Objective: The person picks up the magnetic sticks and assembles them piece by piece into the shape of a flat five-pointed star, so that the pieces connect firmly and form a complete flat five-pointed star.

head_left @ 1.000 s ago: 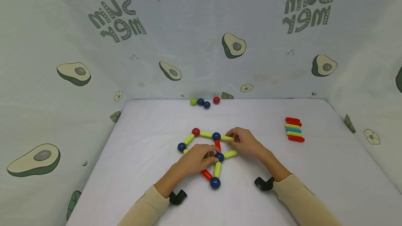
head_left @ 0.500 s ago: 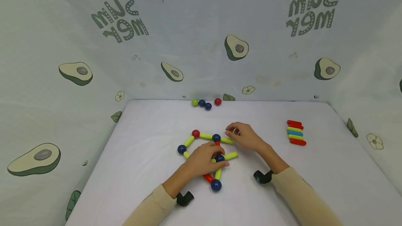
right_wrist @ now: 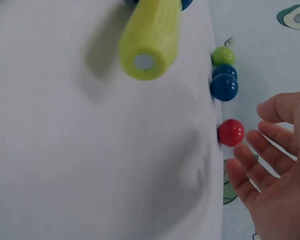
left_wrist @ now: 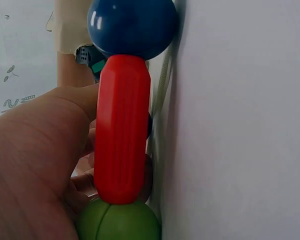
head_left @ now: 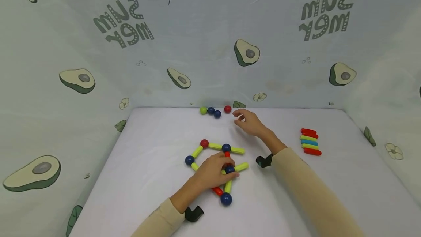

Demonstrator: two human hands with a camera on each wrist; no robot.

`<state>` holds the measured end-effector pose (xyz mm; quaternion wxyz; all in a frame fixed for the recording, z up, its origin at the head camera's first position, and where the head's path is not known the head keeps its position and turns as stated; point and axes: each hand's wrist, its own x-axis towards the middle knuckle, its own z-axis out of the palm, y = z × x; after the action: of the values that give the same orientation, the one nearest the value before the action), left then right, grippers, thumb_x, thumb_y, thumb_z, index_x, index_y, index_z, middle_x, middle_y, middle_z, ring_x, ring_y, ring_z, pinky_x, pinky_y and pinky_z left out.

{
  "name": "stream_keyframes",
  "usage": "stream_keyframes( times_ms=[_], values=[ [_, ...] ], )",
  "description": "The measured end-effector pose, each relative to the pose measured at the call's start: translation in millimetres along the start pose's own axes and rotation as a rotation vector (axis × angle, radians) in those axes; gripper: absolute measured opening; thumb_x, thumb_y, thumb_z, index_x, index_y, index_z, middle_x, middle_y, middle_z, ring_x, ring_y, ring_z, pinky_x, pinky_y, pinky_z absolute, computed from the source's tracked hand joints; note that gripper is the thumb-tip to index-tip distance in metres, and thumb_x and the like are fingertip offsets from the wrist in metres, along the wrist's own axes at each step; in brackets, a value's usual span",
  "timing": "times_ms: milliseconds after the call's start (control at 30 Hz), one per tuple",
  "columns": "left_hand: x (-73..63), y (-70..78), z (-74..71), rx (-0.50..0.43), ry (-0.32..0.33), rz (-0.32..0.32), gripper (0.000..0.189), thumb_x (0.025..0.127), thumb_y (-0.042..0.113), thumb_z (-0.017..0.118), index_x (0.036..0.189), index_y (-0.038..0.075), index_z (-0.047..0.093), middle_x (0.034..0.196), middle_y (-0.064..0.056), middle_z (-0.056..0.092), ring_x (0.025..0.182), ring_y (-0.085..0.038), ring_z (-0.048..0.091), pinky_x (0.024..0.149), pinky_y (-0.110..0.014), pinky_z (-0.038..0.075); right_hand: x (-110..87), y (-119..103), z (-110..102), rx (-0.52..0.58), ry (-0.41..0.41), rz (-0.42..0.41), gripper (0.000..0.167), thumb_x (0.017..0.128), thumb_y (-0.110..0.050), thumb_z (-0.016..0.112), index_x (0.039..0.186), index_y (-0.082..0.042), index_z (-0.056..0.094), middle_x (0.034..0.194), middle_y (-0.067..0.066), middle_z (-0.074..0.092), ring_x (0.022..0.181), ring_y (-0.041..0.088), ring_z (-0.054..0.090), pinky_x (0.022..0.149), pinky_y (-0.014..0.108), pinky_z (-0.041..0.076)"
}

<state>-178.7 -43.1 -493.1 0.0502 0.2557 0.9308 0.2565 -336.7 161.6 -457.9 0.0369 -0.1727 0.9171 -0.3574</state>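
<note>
Magnetic sticks and balls form a structure on the table, with yellow-green sticks (head_left: 215, 146), a red stick (left_wrist: 122, 130) and blue, red and green balls. My left hand (head_left: 213, 171) lies over it, with thumb and fingers round a blue ball (head_left: 230, 170) at a joint; the palm hides part of the structure. A green ball (left_wrist: 121, 222) shows under that hand only in the left wrist view. My right hand (head_left: 250, 123) holds nothing, fingers loosely spread, just right of a loose red ball (right_wrist: 231, 132) at the table's far edge.
Left of the loose red ball sit a green ball (head_left: 203, 110) and two blue balls (head_left: 213, 112). Several red, yellow and blue sticks (head_left: 310, 142) lie stacked in a row at the right. A printed cloth (head_left: 210, 39) hangs behind the table (head_left: 158, 127).
My right hand has let go of the yellow stick at the structure's upper right and moved away toward the far edge. The left hand has shifted slightly right, staying at the blue ball.
</note>
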Motion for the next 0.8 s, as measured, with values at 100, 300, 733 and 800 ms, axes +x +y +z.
stream_keyframes(
  times_ms=[100, 300, 733, 800],
  values=[
    [0.2, 0.7, 0.2, 0.002, 0.004, 0.0, 0.038, 0.093, 0.06, 0.068, 0.113, 0.029, 0.074, 0.103, 0.008, 0.059, 0.084, -0.005, 0.052, 0.07, -0.018, 0.044, 14.1, -2, 2, 0.013, 0.0, 0.016, 0.045, 0.103, -0.019, 0.06, 0.145, -0.003, 0.052, 0.144, 0.018, 0.056, 0.127, 0.036, 0.056, 0.106, 0.052, 0.049],
    [0.0, -0.8, 1.0, -0.015, 0.016, 0.011, 0.036, 0.093, 0.058, 0.069, 0.113, 0.028, 0.074, 0.103, 0.008, 0.059, 0.083, -0.005, 0.052, 0.069, -0.017, 0.045, 39.1, -2, 10, 0.046, 0.011, 0.046, 0.053, 0.101, -0.021, 0.061, 0.15, -0.006, 0.047, 0.152, 0.017, 0.048, 0.132, 0.037, 0.052, 0.108, 0.052, 0.048],
    [0.1, 0.0, 2.5, -0.003, 0.021, 0.011, 0.037, 0.093, 0.059, 0.068, 0.113, 0.029, 0.074, 0.104, 0.008, 0.059, 0.082, -0.004, 0.052, 0.067, -0.016, 0.045, 50.0, 7, 17, 0.004, 0.023, 0.053, 0.053, 0.098, -0.019, 0.069, 0.145, -0.003, 0.05, 0.145, 0.024, 0.048, 0.127, 0.04, 0.052, 0.109, 0.052, 0.047],
    [-0.1, -1.1, 2.2, 0.003, 0.02, 0.011, 0.036, 0.093, 0.058, 0.068, 0.113, 0.028, 0.074, 0.104, 0.008, 0.058, 0.081, -0.004, 0.052, 0.066, -0.016, 0.044, 50.6, 10, 20, 0.001, 0.011, 0.069, 0.048, 0.098, -0.019, 0.068, 0.141, -0.004, 0.054, 0.141, 0.023, 0.052, 0.125, 0.039, 0.053, 0.108, 0.052, 0.048]
  ],
)
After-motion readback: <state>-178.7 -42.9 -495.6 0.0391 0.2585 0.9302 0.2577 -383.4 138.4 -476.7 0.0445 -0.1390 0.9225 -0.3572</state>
